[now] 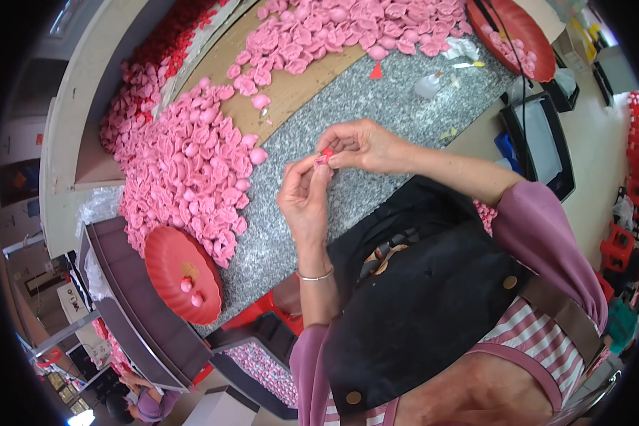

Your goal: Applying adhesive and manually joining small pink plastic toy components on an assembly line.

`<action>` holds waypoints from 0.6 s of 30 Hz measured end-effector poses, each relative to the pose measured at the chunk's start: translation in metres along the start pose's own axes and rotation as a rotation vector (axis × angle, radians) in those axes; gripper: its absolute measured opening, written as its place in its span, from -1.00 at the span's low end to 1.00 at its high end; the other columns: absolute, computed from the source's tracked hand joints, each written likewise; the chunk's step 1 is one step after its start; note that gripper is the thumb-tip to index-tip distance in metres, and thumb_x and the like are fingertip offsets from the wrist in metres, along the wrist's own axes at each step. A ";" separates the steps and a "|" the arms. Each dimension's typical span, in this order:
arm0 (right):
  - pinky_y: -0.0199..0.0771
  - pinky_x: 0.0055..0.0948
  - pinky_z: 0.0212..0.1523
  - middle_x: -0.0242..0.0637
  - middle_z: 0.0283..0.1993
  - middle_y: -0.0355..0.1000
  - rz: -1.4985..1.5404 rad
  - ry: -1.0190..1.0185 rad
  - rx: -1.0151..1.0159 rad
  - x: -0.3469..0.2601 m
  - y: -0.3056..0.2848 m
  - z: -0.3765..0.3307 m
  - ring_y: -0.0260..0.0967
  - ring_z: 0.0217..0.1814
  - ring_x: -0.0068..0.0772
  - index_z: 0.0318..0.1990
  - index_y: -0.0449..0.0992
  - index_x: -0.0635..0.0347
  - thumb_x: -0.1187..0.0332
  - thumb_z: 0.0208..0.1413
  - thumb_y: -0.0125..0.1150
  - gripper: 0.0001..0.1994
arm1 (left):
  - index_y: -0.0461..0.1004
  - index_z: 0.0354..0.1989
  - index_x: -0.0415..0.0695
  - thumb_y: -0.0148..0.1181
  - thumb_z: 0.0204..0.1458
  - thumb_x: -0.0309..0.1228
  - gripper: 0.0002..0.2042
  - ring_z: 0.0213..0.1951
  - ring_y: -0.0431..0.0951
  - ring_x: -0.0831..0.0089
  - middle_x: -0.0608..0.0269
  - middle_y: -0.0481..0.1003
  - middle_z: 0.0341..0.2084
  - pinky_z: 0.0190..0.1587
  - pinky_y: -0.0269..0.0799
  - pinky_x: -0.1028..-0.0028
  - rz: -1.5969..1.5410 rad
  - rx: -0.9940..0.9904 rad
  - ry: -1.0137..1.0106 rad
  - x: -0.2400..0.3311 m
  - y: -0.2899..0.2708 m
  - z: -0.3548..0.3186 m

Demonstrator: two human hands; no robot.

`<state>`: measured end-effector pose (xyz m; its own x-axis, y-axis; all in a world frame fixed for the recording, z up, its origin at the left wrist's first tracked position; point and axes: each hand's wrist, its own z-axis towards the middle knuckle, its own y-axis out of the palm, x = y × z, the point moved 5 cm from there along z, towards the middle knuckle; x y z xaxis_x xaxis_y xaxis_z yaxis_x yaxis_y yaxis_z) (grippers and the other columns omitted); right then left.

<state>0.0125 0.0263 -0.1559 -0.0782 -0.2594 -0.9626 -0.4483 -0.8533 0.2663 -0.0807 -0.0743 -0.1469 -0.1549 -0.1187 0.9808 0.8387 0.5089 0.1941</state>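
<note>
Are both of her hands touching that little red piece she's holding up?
Touching. The head view shows the fingertips of the left hand and the right hand pinched together around the small red piece, with no gap visible.

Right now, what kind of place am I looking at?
Probably a small assembly workshop: heaps of pink pieces cover a speckled worktable, red trays hold a few, and both hands pinch one small piece.

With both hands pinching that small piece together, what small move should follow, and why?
Probably press the small red part fully into the pink piece: the left hand and right hand pinch them together above the grey table, apparently not yet seated.
</note>
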 end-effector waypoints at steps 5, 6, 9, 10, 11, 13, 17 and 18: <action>0.41 -0.50 -0.12 -0.30 -0.24 0.44 0.283 0.111 0.257 0.001 -0.003 -0.016 0.40 -0.21 -0.51 -0.12 0.41 0.33 0.44 0.04 0.16 -0.75 | 0.32 0.01 -0.19 0.25 -0.15 -0.66 -0.53 -0.26 0.47 0.43 0.20 0.44 -0.23 -0.24 0.41 0.51 0.424 0.006 0.339 0.028 0.011 0.000; 0.41 -0.50 -0.13 -0.29 -0.22 0.43 0.386 0.132 0.278 0.002 -0.002 -0.021 0.40 -0.21 -0.52 -0.11 0.42 0.32 0.42 0.05 0.16 -0.75 | 0.35 -0.03 -0.19 0.30 -0.21 -0.65 -0.52 -0.16 0.45 0.36 0.14 0.42 -0.15 -0.18 0.41 0.45 0.414 -0.004 0.344 0.025 0.016 0.000; 0.41 -0.51 -0.14 -0.28 -0.19 0.42 0.539 0.125 0.329 0.002 0.002 -0.028 0.39 -0.19 -0.53 -0.10 0.41 0.30 0.40 0.07 0.15 -0.74 | 0.35 -0.03 -0.19 0.29 -0.20 -0.64 -0.53 -0.15 0.45 0.36 0.12 0.39 -0.09 -0.16 0.40 0.46 0.519 -0.060 0.486 0.016 0.028 0.008; 0.41 -0.52 -0.15 -0.28 -0.18 0.40 0.589 0.096 0.358 0.001 0.002 -0.031 0.39 -0.17 -0.53 -0.09 0.40 0.30 0.40 0.07 0.14 -0.74 | 0.35 -0.02 -0.23 0.27 -0.17 -0.66 -0.55 -0.11 0.45 0.36 0.12 0.39 -0.08 -0.10 0.39 0.48 0.484 -0.075 0.463 0.015 0.030 0.009; 0.41 -0.52 -0.15 -0.28 -0.18 0.40 0.588 0.102 0.348 0.003 0.005 -0.035 0.39 -0.17 -0.53 -0.09 0.40 0.30 0.40 0.07 0.14 -0.74 | 0.35 -0.02 -0.23 0.27 -0.17 -0.66 -0.55 -0.11 0.45 0.36 0.12 0.39 -0.08 -0.10 0.39 0.48 0.488 -0.065 0.462 0.015 0.028 0.007; 0.41 -0.45 -0.11 -0.23 -0.10 0.36 0.301 -0.064 0.500 0.001 -0.012 -0.058 0.38 -0.11 -0.45 0.00 0.31 0.30 0.47 0.07 0.12 -0.68 | 0.30 0.03 -0.29 0.18 -0.08 -0.67 -0.57 -0.09 0.46 0.36 0.14 0.42 -0.11 -0.01 0.37 0.44 0.071 -0.093 0.214 0.000 0.022 0.010; 0.22 -0.38 0.11 -0.22 0.02 0.20 -0.581 -0.490 1.051 0.000 -0.071 -0.122 0.24 0.01 -0.40 0.12 0.15 0.23 0.54 -0.15 0.30 -0.38 | 0.23 0.11 -0.33 0.08 0.05 -0.59 -0.59 -0.06 0.48 0.29 0.04 0.40 -0.06 0.05 0.38 0.41 -0.374 -0.188 -0.003 -0.005 0.014 0.011; 0.16 -0.38 0.14 -0.21 0.04 0.21 -0.614 -0.458 1.116 -0.010 -0.083 -0.125 0.22 0.05 -0.39 0.13 0.14 0.23 0.52 -0.16 0.31 -0.35 | 0.23 0.11 -0.33 0.08 0.05 -0.59 -0.59 -0.06 0.48 0.29 0.04 0.40 -0.06 0.05 0.38 0.41 -0.370 -0.183 -0.003 -0.004 0.013 0.011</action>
<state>0.1618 0.0432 -0.1620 0.2048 0.3873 -0.8989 -0.9786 0.1000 -0.1798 -0.0746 -0.0578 -0.1477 -0.4645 -0.2621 0.8459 0.8051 0.2728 0.5267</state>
